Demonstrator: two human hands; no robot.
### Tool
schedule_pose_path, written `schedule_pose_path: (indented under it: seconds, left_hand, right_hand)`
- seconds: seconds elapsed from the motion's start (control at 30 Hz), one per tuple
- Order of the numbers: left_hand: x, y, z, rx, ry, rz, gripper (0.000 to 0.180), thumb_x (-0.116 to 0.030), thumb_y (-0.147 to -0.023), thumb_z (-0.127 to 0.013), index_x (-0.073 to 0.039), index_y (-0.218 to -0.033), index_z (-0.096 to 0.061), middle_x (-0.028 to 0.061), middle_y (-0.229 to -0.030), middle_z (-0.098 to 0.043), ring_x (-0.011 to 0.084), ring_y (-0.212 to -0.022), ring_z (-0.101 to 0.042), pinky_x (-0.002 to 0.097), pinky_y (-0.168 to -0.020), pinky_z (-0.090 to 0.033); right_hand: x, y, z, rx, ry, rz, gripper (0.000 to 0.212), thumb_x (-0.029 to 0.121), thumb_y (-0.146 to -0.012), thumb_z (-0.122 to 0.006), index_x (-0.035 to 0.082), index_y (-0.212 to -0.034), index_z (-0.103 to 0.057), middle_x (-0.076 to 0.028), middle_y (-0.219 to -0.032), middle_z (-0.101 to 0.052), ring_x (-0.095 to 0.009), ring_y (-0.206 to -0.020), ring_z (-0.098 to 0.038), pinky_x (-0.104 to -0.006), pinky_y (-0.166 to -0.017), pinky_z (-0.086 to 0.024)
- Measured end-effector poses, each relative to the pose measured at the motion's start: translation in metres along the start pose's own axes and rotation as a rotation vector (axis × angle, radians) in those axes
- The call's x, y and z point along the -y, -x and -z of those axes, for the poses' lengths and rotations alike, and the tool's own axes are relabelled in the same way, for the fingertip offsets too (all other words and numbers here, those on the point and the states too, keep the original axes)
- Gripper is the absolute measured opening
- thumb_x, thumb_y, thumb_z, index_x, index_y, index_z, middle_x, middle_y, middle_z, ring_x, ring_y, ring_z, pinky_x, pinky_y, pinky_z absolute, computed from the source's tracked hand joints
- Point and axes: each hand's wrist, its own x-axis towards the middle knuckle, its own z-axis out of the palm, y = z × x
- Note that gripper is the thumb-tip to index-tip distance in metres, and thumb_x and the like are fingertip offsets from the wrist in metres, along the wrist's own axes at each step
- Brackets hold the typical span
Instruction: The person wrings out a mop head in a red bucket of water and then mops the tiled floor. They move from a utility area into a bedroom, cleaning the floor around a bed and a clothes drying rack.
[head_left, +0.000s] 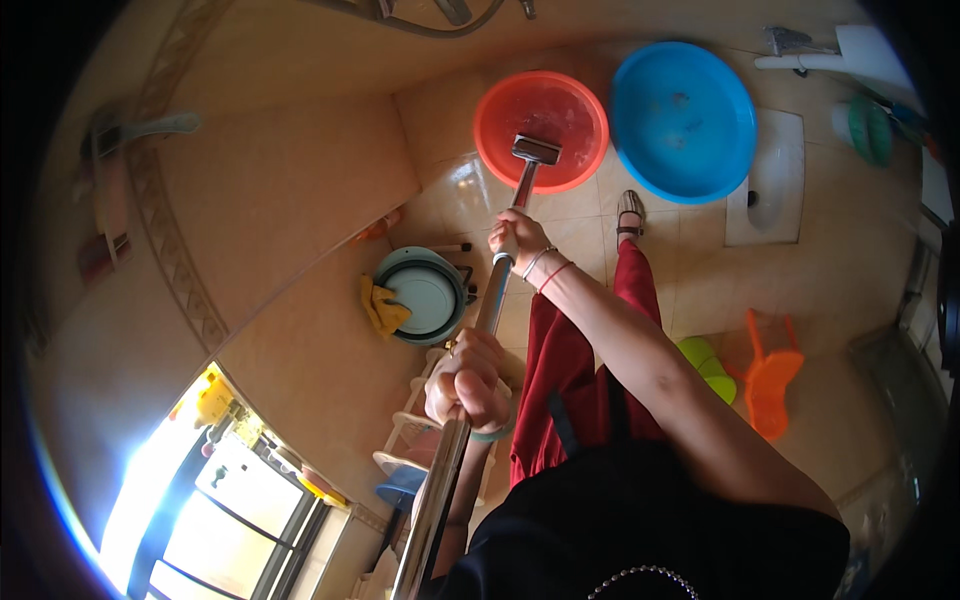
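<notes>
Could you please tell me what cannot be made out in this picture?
In the head view:
- Far end of the pole below the left hand: cut off by the lower edge.
- Underside of the mop head: hidden by its top.
- Scene beyond the window: washed out by glare.

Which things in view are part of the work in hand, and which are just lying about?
In use:
- mop-like tool, gripped by left hand and right hand
- red basin, under or around the tool's head

Apparently lying about:
- blue basin, possibly a spare
- grey-green basin
- yellow cloth
- orange chair
- lime-green container
</notes>
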Motion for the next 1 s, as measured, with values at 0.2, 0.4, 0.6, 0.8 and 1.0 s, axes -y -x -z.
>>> schedule_pose_path:
  seconds: [0.2, 0.4, 0.6, 0.8, 1.0]
  left_hand:
    - [0.007, -0.001, -0.005, -0.060, 0.021, -0.083, 0.039, -0.018, -0.099, -0.042, -0.007, -0.062, -0.033, 0.0021, -0.046, -0.039, 0.0130, -0.039, -0.039, 0.0289, -0.039, -0.038]
    - [-0.004, 0.006, -0.014, 0.008, 0.021, -0.057, 0.046, -0.021, -0.099, -0.043, -0.008, -0.056, -0.032, 0.0018, -0.047, -0.042, 0.0146, -0.039, -0.043, 0.0295, -0.040, -0.045]
    - [0.005, 0.010, -0.002, -0.043, 0.063, -0.109, 0.043, -0.017, -0.098, -0.044, -0.007, -0.057, -0.034, 0.0025, -0.048, -0.041, 0.0142, -0.039, -0.041, 0.0293, -0.039, -0.042]
    - [-0.002, 0.007, 0.004, -0.001, 0.014, -0.071, 0.034, -0.024, -0.100, -0.041, -0.011, -0.069, -0.032, 0.0008, -0.047, -0.036, 0.0120, -0.040, -0.034, 0.0291, -0.042, -0.036]
    - [0.003, -0.007, 0.007, 0.039, -0.009, -0.016, 0.035, -0.024, -0.100, -0.042, -0.011, -0.069, -0.032, 0.0007, -0.048, -0.037, 0.0124, -0.042, -0.034, 0.0310, -0.044, -0.037]
  right_hand:
    - [0.070, -0.081, 0.037, 0.093, -0.082, -0.123, 0.023, 0.011, -0.084, -0.055, 0.014, -0.067, -0.040, 0.001, -0.056, -0.040, -0.013, -0.048, -0.044, -0.0277, -0.047, -0.041]
    - [0.153, -0.145, 0.071, 0.173, 0.002, -0.134, 0.023, 0.011, -0.084, -0.052, 0.014, -0.065, -0.041, 0.002, -0.055, -0.043, -0.011, -0.050, -0.049, -0.0275, -0.048, -0.045]
    - [0.079, -0.097, 0.053, 0.234, -0.168, -0.147, 0.015, 0.013, -0.083, -0.054, 0.014, -0.069, -0.048, 0.003, -0.058, -0.044, -0.011, -0.050, -0.047, -0.0256, -0.047, -0.045]
    - [-0.045, 0.044, -0.003, 0.115, -0.098, -0.057, 0.023, 0.014, -0.086, -0.056, 0.016, -0.066, -0.044, 0.004, -0.060, -0.044, -0.008, -0.049, -0.047, -0.0247, -0.045, -0.045]
    - [-0.068, 0.072, -0.030, 0.029, 0.056, 0.119, 0.018, 0.013, -0.087, -0.055, 0.010, -0.073, -0.044, -0.002, -0.060, -0.044, -0.015, -0.048, -0.047, -0.0303, -0.045, -0.042]
